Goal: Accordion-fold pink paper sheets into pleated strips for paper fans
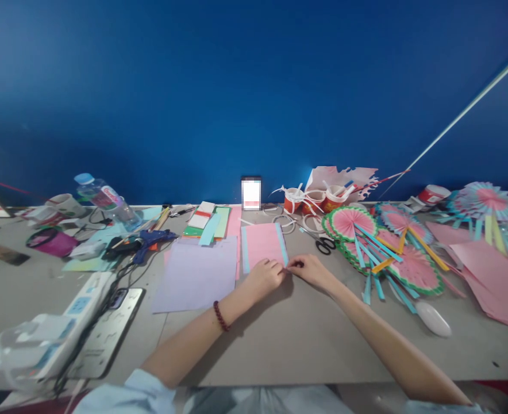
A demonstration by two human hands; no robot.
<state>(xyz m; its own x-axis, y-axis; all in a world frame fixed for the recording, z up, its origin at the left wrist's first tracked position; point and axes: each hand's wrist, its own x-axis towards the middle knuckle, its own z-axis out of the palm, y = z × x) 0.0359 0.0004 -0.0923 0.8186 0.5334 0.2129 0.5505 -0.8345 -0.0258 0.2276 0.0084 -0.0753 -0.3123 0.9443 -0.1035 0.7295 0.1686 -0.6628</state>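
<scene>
A pink paper sheet (262,244) with light-blue strips along its left and right edges lies on the grey table (306,339). My left hand (265,276), fingers curled, rests on the sheet's near edge. My right hand (310,268) pinches at the sheet's near right corner, by the blue strip. The fingertips of both hands almost meet there. A dark bead bracelet (220,315) circles my left wrist.
A lilac sheet (197,273) lies left of the pink one. Black scissors (324,245) and several pink-and-green paper fans (366,236) lie right. Red paper cups (312,200) and a phone (251,193) stand at the back. A glue gun (144,240), bottle (105,198) and power strip (79,305) sit left.
</scene>
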